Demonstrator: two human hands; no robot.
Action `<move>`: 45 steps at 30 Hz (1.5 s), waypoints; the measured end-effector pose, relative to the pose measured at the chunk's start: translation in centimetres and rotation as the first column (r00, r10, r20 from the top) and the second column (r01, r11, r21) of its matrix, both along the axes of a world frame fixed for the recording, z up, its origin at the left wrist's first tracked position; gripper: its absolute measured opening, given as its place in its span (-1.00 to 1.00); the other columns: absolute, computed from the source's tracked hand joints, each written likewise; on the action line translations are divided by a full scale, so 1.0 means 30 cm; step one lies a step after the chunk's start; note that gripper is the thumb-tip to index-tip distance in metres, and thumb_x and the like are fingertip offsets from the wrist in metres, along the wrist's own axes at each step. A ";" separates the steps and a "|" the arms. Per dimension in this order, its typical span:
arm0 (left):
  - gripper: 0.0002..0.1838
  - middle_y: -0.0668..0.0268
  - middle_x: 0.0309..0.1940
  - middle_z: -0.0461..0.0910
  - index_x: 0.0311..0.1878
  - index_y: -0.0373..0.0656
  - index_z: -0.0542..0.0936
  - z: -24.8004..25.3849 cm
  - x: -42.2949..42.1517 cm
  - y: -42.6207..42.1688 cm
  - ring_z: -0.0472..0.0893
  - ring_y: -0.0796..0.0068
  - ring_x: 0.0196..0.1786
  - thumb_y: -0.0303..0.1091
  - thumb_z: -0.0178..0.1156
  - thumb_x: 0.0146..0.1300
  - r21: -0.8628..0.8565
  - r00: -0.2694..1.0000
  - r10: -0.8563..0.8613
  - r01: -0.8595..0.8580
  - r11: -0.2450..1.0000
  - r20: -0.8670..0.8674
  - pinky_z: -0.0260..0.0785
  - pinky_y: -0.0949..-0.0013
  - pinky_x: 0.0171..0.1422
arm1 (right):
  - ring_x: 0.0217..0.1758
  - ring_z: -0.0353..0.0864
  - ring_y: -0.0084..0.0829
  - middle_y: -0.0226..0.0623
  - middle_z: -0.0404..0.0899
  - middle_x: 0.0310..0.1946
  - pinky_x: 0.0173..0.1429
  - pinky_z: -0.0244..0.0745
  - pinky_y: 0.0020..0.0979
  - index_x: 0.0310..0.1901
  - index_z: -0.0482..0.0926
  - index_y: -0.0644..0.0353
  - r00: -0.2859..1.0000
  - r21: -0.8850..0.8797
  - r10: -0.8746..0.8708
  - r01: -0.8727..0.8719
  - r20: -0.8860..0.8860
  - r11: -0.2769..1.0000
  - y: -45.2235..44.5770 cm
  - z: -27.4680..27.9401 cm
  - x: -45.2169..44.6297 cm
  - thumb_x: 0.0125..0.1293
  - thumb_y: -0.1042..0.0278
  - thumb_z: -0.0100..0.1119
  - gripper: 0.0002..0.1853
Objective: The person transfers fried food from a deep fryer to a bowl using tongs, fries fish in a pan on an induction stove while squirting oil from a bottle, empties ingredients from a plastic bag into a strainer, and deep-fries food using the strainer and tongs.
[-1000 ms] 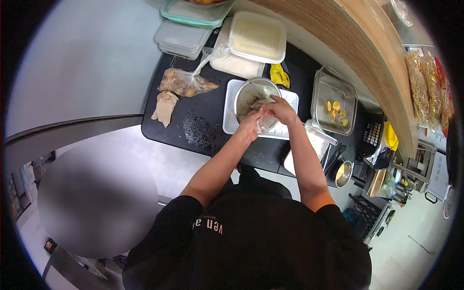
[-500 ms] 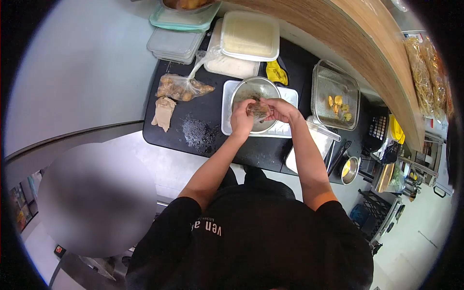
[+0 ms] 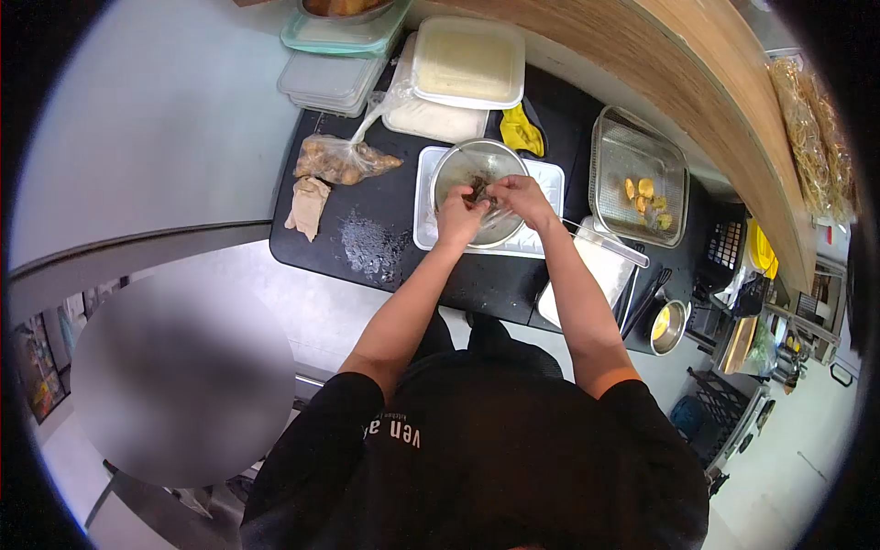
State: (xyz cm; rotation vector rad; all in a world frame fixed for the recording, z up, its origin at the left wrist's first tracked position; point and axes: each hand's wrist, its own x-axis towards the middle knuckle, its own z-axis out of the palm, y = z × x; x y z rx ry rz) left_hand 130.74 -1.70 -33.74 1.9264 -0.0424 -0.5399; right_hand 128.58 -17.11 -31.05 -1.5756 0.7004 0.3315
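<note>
A black table point(image 3: 312, 255) is topped by a white tray point(image 3: 553, 192), on which a metal bowl point(image 3: 496, 157) is set. Over the bowl, a dark clump point(image 3: 479, 191), seemingly in clear plastic, is pinched between the curled fingers of the left hand point(image 3: 458, 220) and right hand point(image 3: 522, 197). It is best handled low, inside the bowl's rim, so loose bits are caught.

Shiny metal bowl point(image 3: 448, 173), matt black table point(image 3: 307, 249)
</note>
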 end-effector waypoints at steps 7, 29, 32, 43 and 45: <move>-0.64 -0.01 -0.32 0.61 -0.09 -0.21 0.45 -0.003 -0.025 -0.023 0.62 0.02 -0.22 -0.38 0.27 0.03 0.268 0.961 -0.054 -0.022 0.963 0.271 0.43 0.11 -0.09 | -0.60 0.41 -0.57 -0.42 0.49 -0.58 -0.50 0.37 -0.53 -0.38 0.57 0.28 0.998 0.234 -0.070 0.067 0.005 0.970 -0.039 -0.010 -0.015 0.15 0.31 0.28 -0.81; -0.59 0.24 -0.17 0.51 0.06 -0.29 0.32 0.094 -0.448 0.271 0.54 0.47 -0.18 -0.46 0.18 0.17 -0.581 0.788 0.260 -0.594 0.556 -0.558 0.42 0.46 -0.08 | 0.15 0.39 -0.08 0.00 0.41 0.02 0.22 0.33 -0.21 0.00 0.50 0.30 0.368 -0.805 0.808 -0.210 0.460 0.555 0.291 0.126 -0.499 0.14 0.53 0.03 -0.65; -0.61 0.26 -0.18 0.52 0.04 -0.27 0.34 0.121 -0.573 0.417 0.55 0.47 -0.18 -0.54 0.15 0.13 -0.523 0.743 0.402 -0.665 0.533 -0.535 0.41 0.47 -0.09 | 0.19 0.36 -0.07 -0.04 0.40 0.06 0.29 0.27 -0.19 0.07 0.48 0.24 0.224 -0.807 0.874 -0.338 0.432 0.485 0.368 0.141 -0.596 0.11 0.56 0.04 -0.59; -0.66 0.24 -0.18 0.55 0.00 -0.16 0.43 -0.469 -0.804 0.721 0.58 0.37 -0.16 -0.50 0.13 0.12 -0.188 0.310 0.620 -0.948 0.255 -0.721 0.50 0.27 -0.17 | 0.05 0.46 -0.18 -0.12 0.46 -0.04 0.10 0.39 -0.34 -0.02 0.54 0.20 0.509 -0.846 0.806 -0.245 0.303 0.473 0.276 0.093 -0.752 0.21 0.61 0.05 -0.70; -0.68 0.23 -0.16 0.54 0.00 -0.18 0.43 -0.582 -0.817 0.654 0.58 0.35 -0.15 -0.50 0.13 0.14 -0.141 0.232 0.634 -0.971 0.191 -0.738 0.52 0.24 -0.17 | 0.05 0.46 -0.17 -0.12 0.46 -0.04 0.11 0.39 -0.32 -0.02 0.54 0.19 0.488 -0.831 0.826 -0.306 0.281 0.464 0.334 0.057 -0.784 0.20 0.63 0.05 -0.70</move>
